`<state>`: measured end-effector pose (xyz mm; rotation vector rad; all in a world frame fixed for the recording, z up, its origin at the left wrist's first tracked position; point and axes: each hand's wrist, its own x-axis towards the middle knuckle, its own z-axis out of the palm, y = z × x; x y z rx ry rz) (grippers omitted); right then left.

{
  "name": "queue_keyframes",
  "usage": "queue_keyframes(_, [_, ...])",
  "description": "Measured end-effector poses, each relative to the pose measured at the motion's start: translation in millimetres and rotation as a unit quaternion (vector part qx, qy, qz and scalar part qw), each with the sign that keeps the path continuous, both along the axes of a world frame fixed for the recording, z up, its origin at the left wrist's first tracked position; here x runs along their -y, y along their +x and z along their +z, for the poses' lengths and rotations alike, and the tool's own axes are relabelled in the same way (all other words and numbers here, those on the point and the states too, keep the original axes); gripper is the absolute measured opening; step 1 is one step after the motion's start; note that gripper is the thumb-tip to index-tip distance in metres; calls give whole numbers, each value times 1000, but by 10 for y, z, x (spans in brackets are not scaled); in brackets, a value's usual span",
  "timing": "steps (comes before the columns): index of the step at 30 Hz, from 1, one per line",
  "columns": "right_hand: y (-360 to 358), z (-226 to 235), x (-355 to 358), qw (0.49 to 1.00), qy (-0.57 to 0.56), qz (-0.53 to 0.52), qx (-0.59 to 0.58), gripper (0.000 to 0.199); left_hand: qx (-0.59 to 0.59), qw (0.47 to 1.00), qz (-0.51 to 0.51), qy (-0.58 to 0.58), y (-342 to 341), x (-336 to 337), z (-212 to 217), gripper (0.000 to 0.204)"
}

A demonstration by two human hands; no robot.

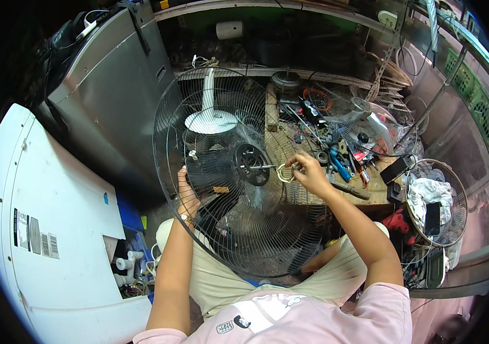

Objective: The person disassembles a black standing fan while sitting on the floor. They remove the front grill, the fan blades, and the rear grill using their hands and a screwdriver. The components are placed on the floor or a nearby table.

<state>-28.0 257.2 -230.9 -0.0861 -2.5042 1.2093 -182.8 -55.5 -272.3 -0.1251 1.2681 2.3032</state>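
A large round black wire fan guard [238, 252] stands in front of me above my lap. At its middle sits a black hub plate [243, 156] with a metal shaft [262, 167] sticking out to the right. My right hand [308, 174] is closed on a cream plastic ring [282, 174], held by the shaft's tip; whether the two touch I cannot tell. My left hand [188, 198] is at the guard's left side, fingers curled up against the wires and partly hidden by them. A white round fan base with a pole [211, 121] shows through the wires.
Right of the guard, a wooden workbench [373, 198] carries pliers, screwdrivers and a blue-handled tool [340, 166]. A smaller fan guard [461, 209] holds a white cloth and a phone [432, 219]. On the left are a white panel [63, 200] and a grey metal cabinet [121, 97].
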Motion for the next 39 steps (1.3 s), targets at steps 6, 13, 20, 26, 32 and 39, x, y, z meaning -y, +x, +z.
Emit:
queue_keyframes(6, [-12,41,-421,973,-123,-192,-44,16,5,1000,25,-4,18,-20,40,62])
queue_keyframes(13, [909,-203,-699,901,-108,-403,-120,63,-24,1000,16,-9,-71,-4,-97,79])
queue_keyframes(20, [1694,-648,833,599,-765,-225,74,59,-31,998,3,-52,-34,51,-99,89])
queue_keyframes(26, [1547,-725,833,570,-817,-81,22,73,17,1000,-20,-4,-97,233,-113,67])
queue_keyframes(32, [1480,-476,925,551,-830,-47,70,72,10,1000,17,23,-28,532,149,80])
queue_keyframes(39, [1105,-374,1017,563,-819,13,111,70,-75,986,77,128,-44,1027,-21,73])
